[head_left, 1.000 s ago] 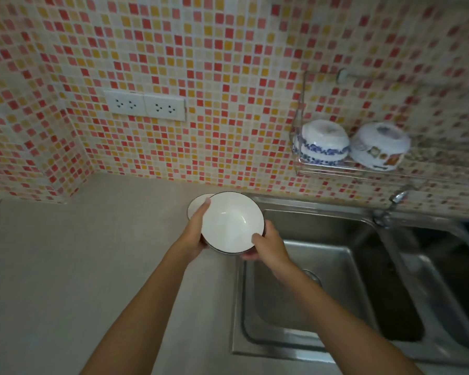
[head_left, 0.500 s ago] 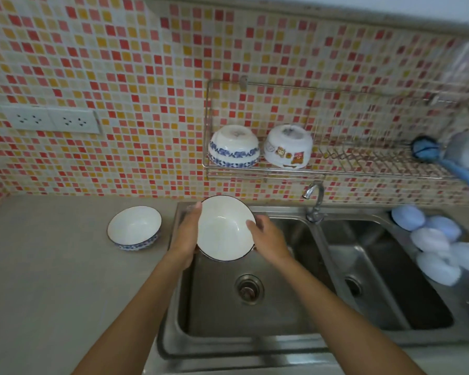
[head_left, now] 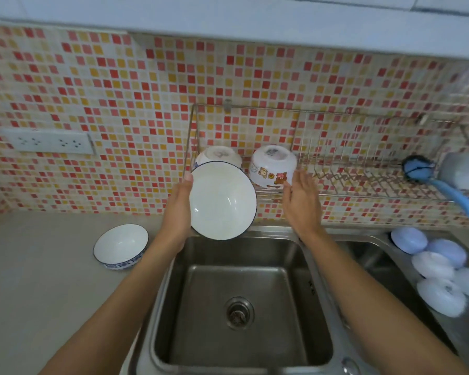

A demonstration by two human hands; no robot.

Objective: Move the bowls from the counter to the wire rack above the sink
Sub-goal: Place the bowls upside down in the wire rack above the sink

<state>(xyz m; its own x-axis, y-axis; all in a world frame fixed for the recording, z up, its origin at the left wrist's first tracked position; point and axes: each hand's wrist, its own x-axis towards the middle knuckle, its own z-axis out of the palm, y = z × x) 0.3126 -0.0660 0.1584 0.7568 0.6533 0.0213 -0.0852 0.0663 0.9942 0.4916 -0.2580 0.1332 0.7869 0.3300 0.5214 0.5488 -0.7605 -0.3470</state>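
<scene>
My left hand (head_left: 178, 204) holds a white bowl with a dark rim (head_left: 222, 200), tilted so its inside faces me, in front of the wire rack's (head_left: 363, 182) left end. My right hand (head_left: 301, 200) is off the bowl, fingers spread, close to the cartoon-printed bowl (head_left: 273, 165) that sits upside down on the rack. A blue-patterned bowl (head_left: 219, 155) sits upside down behind the held bowl, partly hidden. Another blue-patterned bowl (head_left: 121, 246) stands upright on the counter (head_left: 38, 280), left of the sink.
A double steel sink (head_left: 244, 301) lies below the rack. A blue brush (head_left: 439, 182) and a grey cup (head_left: 462, 170) occupy the rack's right end. Several pale blue and white round things (head_left: 439, 272) sit at the right sink edge. A socket strip (head_left: 48, 142) is on the tiled wall.
The bowl has risen from over the sink to the rack's height. My right hand has let go of it and moved right toward the cartoon-printed bowl. The view has shifted right.
</scene>
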